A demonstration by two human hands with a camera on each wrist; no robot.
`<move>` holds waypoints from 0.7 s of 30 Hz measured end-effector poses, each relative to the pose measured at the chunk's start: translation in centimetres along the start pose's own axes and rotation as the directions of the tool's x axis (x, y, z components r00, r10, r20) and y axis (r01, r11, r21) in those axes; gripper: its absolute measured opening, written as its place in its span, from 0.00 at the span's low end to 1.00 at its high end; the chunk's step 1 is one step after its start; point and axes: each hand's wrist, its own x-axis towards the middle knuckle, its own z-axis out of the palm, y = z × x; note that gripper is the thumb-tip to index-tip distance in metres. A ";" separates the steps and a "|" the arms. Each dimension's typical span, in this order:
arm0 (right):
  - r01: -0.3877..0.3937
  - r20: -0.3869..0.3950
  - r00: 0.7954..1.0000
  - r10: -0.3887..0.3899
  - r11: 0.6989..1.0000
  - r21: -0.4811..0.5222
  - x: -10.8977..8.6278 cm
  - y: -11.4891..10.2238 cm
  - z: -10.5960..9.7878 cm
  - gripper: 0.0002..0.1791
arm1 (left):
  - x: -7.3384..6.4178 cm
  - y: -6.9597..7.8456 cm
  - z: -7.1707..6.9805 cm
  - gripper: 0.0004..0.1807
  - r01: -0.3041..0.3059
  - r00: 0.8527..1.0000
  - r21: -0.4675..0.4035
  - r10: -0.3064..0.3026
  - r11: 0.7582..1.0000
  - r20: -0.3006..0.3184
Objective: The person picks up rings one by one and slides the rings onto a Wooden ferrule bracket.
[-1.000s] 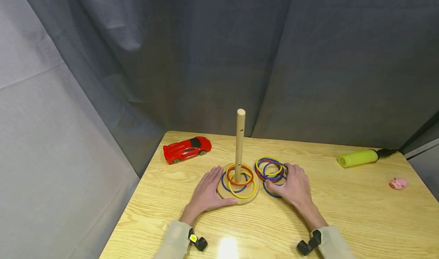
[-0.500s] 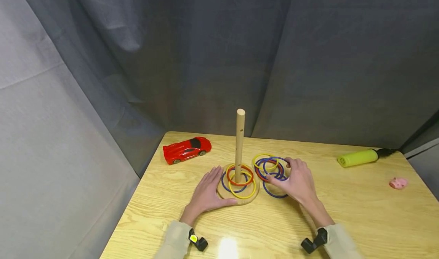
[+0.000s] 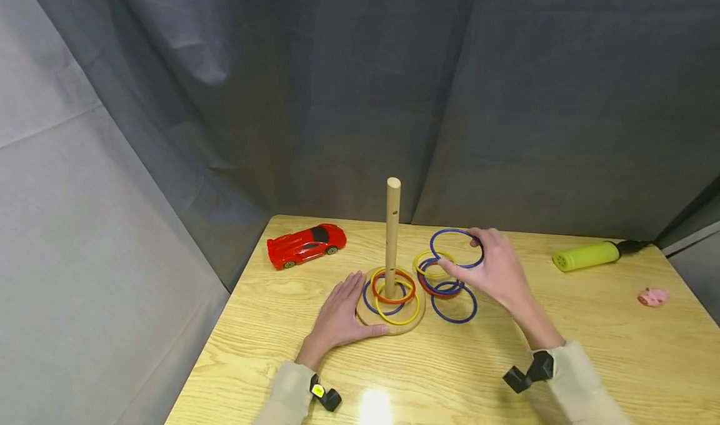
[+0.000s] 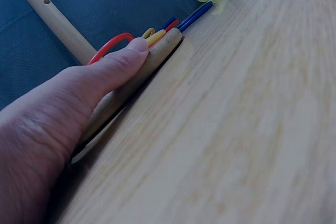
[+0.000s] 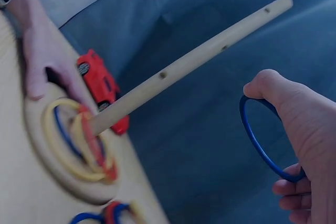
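In the head view my left hand (image 3: 339, 315) holds the left side of a round wooden base (image 3: 415, 327), thumb along its front edge and fingers at its left rear. An upright wooden peg (image 3: 392, 237) rises from this base. Red (image 3: 394, 304), yellow and blue rings lie loosely round its foot. To the right of the peg, my right hand (image 3: 497, 275) pinches a blue ring (image 5: 252, 136) between thumb and fingers, raised over a small pile of rings. That pile has a yellow ring (image 3: 417, 260), a red one and several blue ones.
A red toy car (image 3: 308, 245) stands at the table's back left. At the back right lies a yellow-green hand pump (image 3: 586, 257), with a pink pig toy (image 3: 653, 297) in front of it. Behind the table (image 3: 253, 325) hangs a dark grey curtain (image 3: 337, 100).
My right hand has lifted a blue ring off the pile, upward and slightly right. The pile's yellow ring has shifted a little left. My left hand stays on the base.
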 end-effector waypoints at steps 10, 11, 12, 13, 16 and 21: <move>0.063 -0.039 0.997 -0.061 0.996 0.061 3.9 -3.2 -3.3 0.38 | 0.1 0.0 -0.1 0.75 -0.001 1.000 0.004 0.001 1.000 0.005; 0.064 -0.035 0.997 -0.062 0.996 0.062 4.3 -3.5 -3.5 0.38 | 0.1 0.0 -0.1 0.75 -0.001 1.000 0.006 0.001 1.000 0.005; 0.065 -0.031 0.998 -0.063 0.996 0.063 4.6 -3.8 -3.7 0.37 | 0.1 -0.1 0.0 0.75 -0.001 1.000 0.007 0.001 1.000 0.005; 0.069 -0.027 0.997 -0.067 0.996 0.064 5.0 -4.2 -3.9 0.37 | 0.2 -0.1 0.0 0.75 -0.001 1.000 0.010 0.001 1.000 0.006; 0.090 -0.024 0.996 -0.089 0.994 0.062 5.8 -5.2 -4.5 0.37 | 0.2 -0.1 0.1 0.75 -0.003 1.000 0.010 0.003 1.000 0.003; 0.129 -0.035 0.991 -0.126 0.987 0.091 7.0 -6.7 -5.3 0.36 | 0.1 0.0 0.0 0.75 -0.011 1.000 -0.005 0.011 1.000 -0.009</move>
